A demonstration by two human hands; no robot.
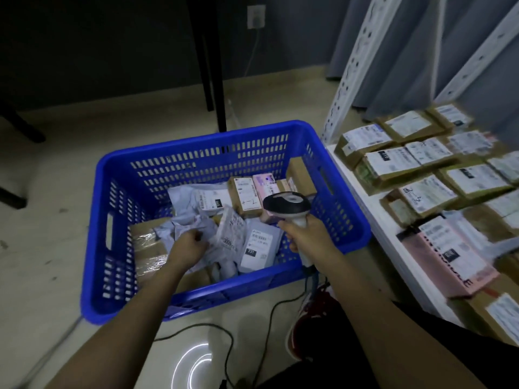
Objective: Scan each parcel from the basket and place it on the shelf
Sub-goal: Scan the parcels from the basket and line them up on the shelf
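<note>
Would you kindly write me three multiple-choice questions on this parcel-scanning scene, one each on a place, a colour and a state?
1. Where does the left hand reach?
A. onto the shelf
B. into the basket
C. to the floor

2. What colour is the basket?
A. blue
B. green
C. red

3. What is the right hand doing?
A. hanging idle
B. lifting a parcel
C. gripping the scanner

Answers: 1 B, its fingers curl on a crumpled grey parcel among those in the basket. 2 A, its slotted walls are bright blue. 3 C, its fingers wrap the scanner handle over the basket.
</note>
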